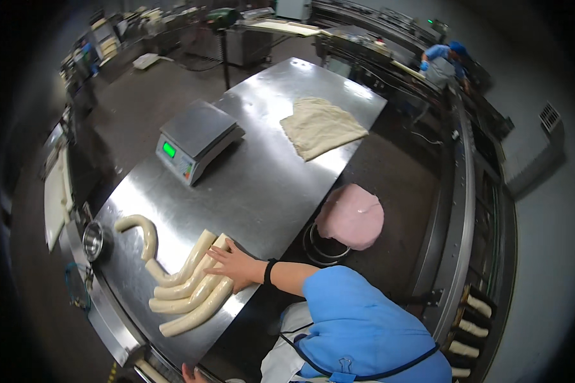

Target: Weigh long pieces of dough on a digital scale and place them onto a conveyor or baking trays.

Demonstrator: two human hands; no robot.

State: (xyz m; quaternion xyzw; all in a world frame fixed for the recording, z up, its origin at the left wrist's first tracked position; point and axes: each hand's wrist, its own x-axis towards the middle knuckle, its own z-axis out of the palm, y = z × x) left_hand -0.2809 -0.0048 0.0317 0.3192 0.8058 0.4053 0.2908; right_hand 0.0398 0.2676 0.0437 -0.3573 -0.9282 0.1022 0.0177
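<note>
Dough ropes (188,290) lie side by side near the front left corner of a long stainless steel desk (262,191), and one more curved rope (140,231) lies apart at the left edge. Farther back on the desk stand a grey weighing scale (195,139) with a green lit display and a flat sheet of floured dough (321,126). A small metal cup (93,240) sits at the left rim. The room is a dim bakery floor with dark ground, conveyor machinery along the right side, and another worker in blue (442,62) far back.

A co-worker in a blue top and pink hair cover (351,216) leans in from the right; that person's hand (235,263) lies flat on the ropes with fingers spread. Of the wearer's own hands, only a hand (191,373) peeks in at the bottom edge; its fingers cannot be made out, and which hand it is cannot be told.
</note>
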